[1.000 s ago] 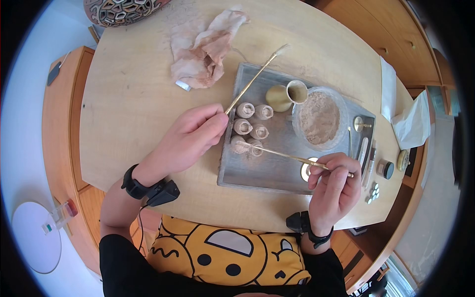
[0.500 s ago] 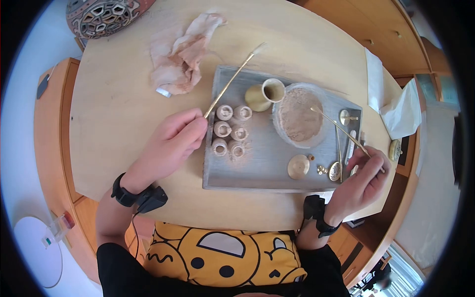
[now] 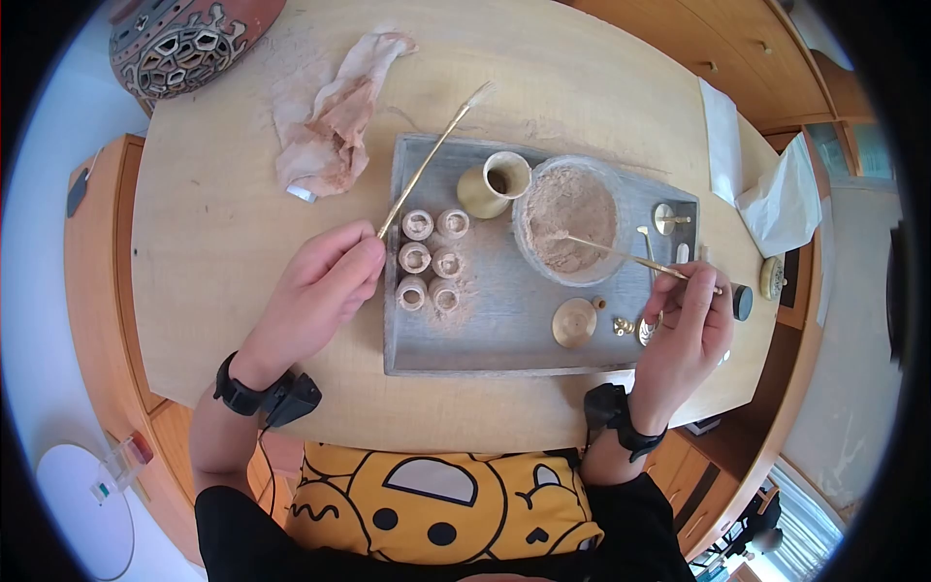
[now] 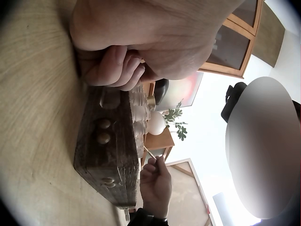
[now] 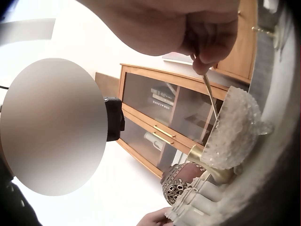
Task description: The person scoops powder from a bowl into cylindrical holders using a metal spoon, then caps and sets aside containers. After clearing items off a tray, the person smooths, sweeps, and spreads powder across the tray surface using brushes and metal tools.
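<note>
My left hand (image 3: 330,276) pinches a gold-handled brush (image 3: 427,155) near its lower end, pale bristles pointing up and away, beside the tray's left edge. With thumb and fingers my right hand (image 3: 690,310) holds a thin gold spoon (image 3: 626,256). Its tip is at the brown powder (image 3: 582,199) in a clear textured glass bowl (image 5: 235,132). Several small glass jars (image 3: 417,225) stand in two columns at the left of the grey wooden tray (image 3: 485,354), powder in and around them. In the left wrist view, curled fingers (image 4: 117,68) show above the tray's side.
Inside the tray are a brass vase (image 3: 477,192), a round brass dish (image 3: 574,323) and small brass tools (image 3: 669,218). A stained cloth (image 3: 335,136) lies back left, near a patterned pot (image 3: 189,48). White tissue (image 3: 786,204) sits at the right.
My right hand has carried the spoon from the lower jars rightward to the bowl, its tip now at the powder. The left hand keeps the brush; the head view has shifted.
</note>
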`<state>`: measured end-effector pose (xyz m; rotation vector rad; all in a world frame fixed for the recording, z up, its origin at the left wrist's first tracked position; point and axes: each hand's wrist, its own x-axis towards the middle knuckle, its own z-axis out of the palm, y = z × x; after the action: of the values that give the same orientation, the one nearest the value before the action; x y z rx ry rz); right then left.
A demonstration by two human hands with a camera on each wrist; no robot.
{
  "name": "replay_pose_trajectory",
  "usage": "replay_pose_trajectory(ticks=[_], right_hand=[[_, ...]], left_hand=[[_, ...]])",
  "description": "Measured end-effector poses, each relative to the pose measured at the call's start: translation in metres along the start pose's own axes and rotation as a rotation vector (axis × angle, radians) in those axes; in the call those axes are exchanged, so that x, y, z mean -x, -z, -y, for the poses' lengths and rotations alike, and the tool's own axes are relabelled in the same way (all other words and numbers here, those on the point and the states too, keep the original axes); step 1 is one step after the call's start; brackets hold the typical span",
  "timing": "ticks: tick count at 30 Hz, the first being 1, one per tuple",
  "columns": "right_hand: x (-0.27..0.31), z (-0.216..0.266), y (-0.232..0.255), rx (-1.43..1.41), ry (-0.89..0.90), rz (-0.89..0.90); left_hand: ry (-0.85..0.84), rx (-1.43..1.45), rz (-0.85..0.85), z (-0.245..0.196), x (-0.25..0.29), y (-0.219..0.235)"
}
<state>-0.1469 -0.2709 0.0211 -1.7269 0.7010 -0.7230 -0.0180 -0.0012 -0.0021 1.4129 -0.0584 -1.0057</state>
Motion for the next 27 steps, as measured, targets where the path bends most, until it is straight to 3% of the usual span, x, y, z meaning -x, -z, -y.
replay_pose_trajectory(ticks=[11,18,27], right_hand=[[0.014,0.006,-0.011,-0.202,-0.125,0.042],[0.037,0.012,-0.027,-0.253,-0.115,0.306],[0.040,0.014,-0.028,-0.212,-0.091,0.328]], left_hand=[[0.002,0.019,0.018,-0.003,0.000,0.001],[-0.002,0.023,0.032,-0.003,0.000,0.001],[-0.017,0.033,0.051,-0.001,-0.001,0.002]])
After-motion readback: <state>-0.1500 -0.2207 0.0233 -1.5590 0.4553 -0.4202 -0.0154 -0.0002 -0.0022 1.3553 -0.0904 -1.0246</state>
